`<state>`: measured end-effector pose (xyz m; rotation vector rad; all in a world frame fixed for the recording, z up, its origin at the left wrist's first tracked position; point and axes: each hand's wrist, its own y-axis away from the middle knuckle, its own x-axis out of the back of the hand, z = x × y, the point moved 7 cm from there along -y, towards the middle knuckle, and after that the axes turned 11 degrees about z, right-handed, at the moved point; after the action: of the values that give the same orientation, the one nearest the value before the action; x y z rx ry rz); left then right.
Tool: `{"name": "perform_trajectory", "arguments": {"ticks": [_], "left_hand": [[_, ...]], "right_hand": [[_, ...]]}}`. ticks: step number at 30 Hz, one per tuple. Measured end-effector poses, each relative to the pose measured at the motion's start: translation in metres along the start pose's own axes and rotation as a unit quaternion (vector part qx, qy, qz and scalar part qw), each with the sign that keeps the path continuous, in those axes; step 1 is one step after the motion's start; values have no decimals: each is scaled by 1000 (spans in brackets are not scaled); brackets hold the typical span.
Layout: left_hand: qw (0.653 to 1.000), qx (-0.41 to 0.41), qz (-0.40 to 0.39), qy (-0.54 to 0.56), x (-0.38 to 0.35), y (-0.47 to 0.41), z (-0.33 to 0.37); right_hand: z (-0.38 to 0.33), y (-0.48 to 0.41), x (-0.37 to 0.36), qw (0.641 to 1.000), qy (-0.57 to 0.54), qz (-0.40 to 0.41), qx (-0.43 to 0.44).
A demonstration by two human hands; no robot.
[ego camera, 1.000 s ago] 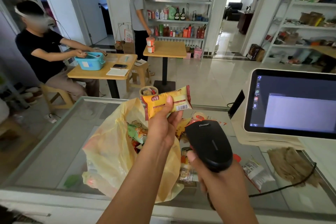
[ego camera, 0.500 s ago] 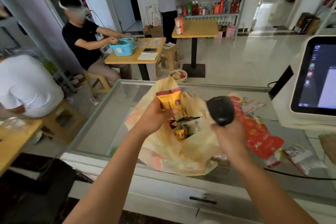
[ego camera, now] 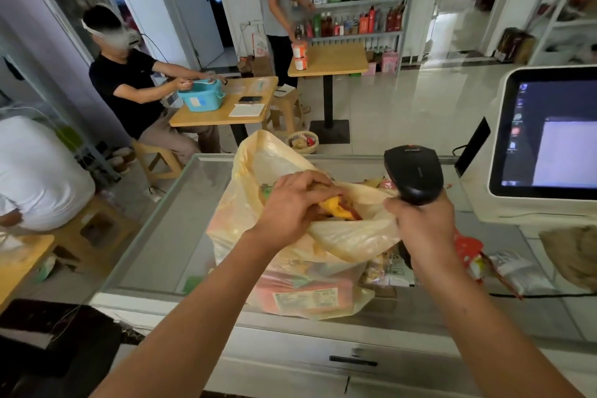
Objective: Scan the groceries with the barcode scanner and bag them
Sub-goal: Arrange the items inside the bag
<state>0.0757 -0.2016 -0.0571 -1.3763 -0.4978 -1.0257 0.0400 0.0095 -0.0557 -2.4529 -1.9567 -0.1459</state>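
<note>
Both hands are closed: the left hand [ego camera: 290,200] curls round a yellow snack packet [ego camera: 337,206] in the plastic bag's [ego camera: 258,165] mouth; the right hand [ego camera: 423,226] grips the barcode scanner [ego camera: 413,174] beside it. The bag sits on the glass table [ego camera: 181,220].

Bare left hand [ego camera: 293,202], bare right hand [ego camera: 424,225]

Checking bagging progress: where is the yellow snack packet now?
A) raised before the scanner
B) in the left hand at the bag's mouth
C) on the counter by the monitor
B: the left hand grips the yellow snack packet in the open mouth of the plastic bag, apart from the scanner in the right hand.
</note>
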Motion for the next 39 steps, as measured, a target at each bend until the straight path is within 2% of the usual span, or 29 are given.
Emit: {"name": "perform_trajectory", "arguments": {"ticks": [2,4,5,7,10,12,19,20,22,23,25,27,30,36,39], "left_hand": [[991,-7,-106,-81,-18,5,-3],[960,14,-241,-139,-41,19,-6],[947,34,-284,-148,-49,25,-8],[931,96,-316,-154,-54,29,-14],[911,174,-300,-223,-48,30,-26],[904,199,-315,-209,-52,34,-31],[926,185,-306,-121,-15,25,-23],[944,167,-264,-108,-5,16,-13],[988,111,-96,-53,21,-6,14],[996,87,-27,-5,31,-13,30],[994,54,13,98,36,-22,62],[990,25,-9,137,23,-28,91],[990,-3,-38,137,-5,-35,122],[987,-27,-99,123,-73,-56,166],[984,-42,-168,37,-130,-61,175]], "right_hand": [[-2,-1,-1,1000,7,-17,8],[-5,0,-4,999,12,-35,15],[-6,0,-6,999,14,-43,16],[-6,1,-9,998,20,-57,20],[-4,4,-12,997,19,-74,27],[-2,4,-13,996,22,-83,28],[2,1,-4,993,43,-101,35],[2,0,-1,993,42,-101,36],[1,-2,5,994,33,-99,32],[-1,-2,9,995,24,-97,28],[-4,-3,19,996,8,-87,26],[-7,-5,33,997,-1,-75,30],[-7,-10,65,999,-1,-38,23],[21,-24,130,997,1,63,-49],[47,-24,150,991,0,66,-115]]}}
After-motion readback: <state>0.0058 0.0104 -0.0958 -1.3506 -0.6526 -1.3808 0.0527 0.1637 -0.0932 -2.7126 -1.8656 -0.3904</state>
